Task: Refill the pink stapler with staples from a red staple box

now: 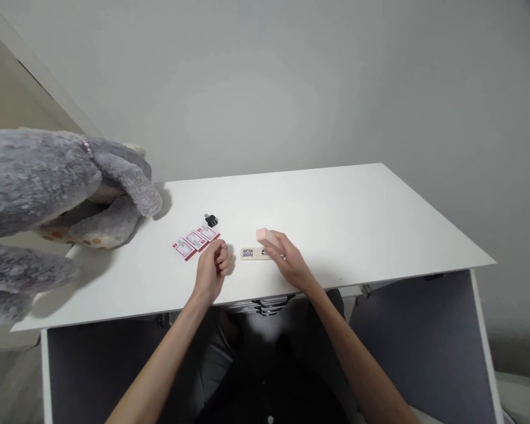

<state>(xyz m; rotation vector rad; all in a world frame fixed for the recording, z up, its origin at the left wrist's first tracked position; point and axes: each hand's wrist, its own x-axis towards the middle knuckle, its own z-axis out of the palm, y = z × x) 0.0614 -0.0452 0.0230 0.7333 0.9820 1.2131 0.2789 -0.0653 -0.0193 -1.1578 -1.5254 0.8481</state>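
Note:
My right hand (pixel 289 261) holds a small pale pink block (pixel 268 237) between thumb and fingers, tilted up above the table. Just below it lies a flat cream-coloured strip (pixel 256 254) with a dark patterned square at its left end; my fingers hide its right part. My left hand (pixel 212 265) rests in a loose fist to the left of the strip, apart from it. Whether anything is inside that fist is hidden. Beside its knuckles lie three red and white cards or packets (pixel 196 240) in a slanting row. Behind them is a small black object with a buckle-like metal part (pixel 211 220).
A large grey plush toy (pixel 115 176) takes up the left end of the white table (pixel 318 206). Behind the table stands a grey wall (pixel 265 88). Below the front edge are dark open cabinet doors (pixel 424 330) and drawer handles (pixel 271 307).

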